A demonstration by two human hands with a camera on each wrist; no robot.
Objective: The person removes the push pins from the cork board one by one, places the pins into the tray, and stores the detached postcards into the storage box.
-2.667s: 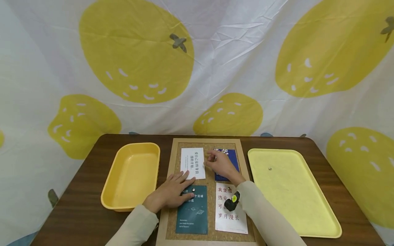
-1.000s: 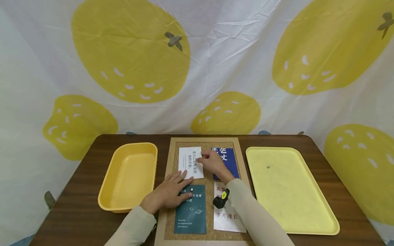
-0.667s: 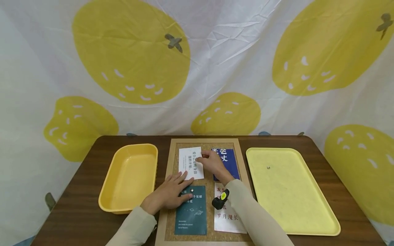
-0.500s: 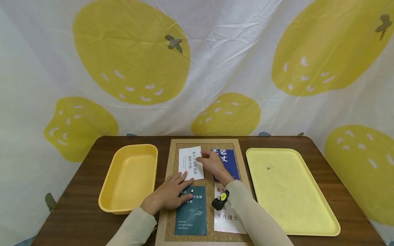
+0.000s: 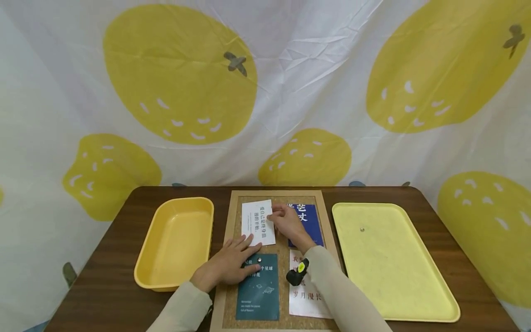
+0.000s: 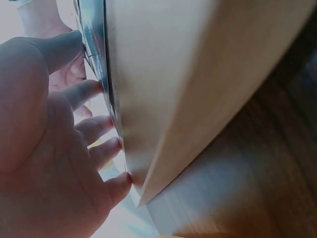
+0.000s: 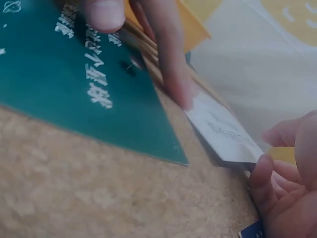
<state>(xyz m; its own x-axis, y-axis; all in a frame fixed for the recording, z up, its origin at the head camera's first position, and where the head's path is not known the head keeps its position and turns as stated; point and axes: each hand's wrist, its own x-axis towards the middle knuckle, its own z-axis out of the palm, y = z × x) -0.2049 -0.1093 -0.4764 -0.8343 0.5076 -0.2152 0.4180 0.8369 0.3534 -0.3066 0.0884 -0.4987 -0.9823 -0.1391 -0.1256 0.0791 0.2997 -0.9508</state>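
Right hand (image 5: 289, 226) fingers curl at the right edge of a white paper card with dark printed characters (image 5: 254, 221), apparently pinching it between thumb and fingertip. The card lies just left of that hand, long axis running near to far, on the far left part of a cork board in a pale wooden frame (image 5: 284, 286). Both hands are equally near: the left hand (image 5: 226, 265), fingers spread and straight, rests over the card's near edge. From the right wrist, the held corner looks raised off the cork. Nearer lies a dark green paper card (image 5: 258, 299); rightward, a deep blue paper card (image 5: 314, 232). Compared with the earliest head view, the right hand has shifted left, baring more of the blue card's white characters.
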